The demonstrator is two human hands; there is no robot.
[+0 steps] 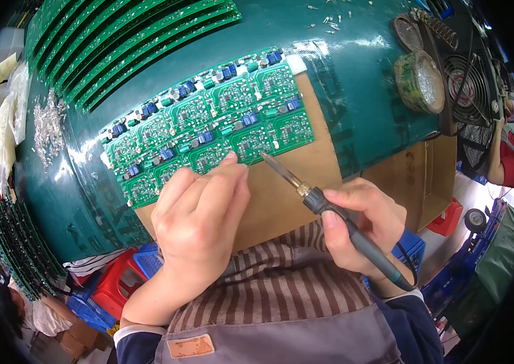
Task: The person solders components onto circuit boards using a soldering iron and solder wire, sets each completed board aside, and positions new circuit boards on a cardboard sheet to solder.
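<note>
A green circuit board panel (242, 97) with rows of blue parts lies tilted on a sheet of brown cardboard (287, 206). My right hand (369, 224) grips a soldering iron (360, 242) by its dark handle, thumb and fingers wrapped around it. The iron's tip points up-left and is over the panel's near edge; whether it touches cannot be told. Close to that tip, my left hand (199, 218) is closed in a pinch at the same edge. A thin strand seems to come from its fingertips, too fine to make out.
Several green boards (129, 45) stand in a row at the far left, with a pile of small clear parts (47, 130) nearby. To the right are a tape roll (421, 82), a coiled spring holder (439, 27) and a fan (466, 88). A red stool (114, 285) stands below left.
</note>
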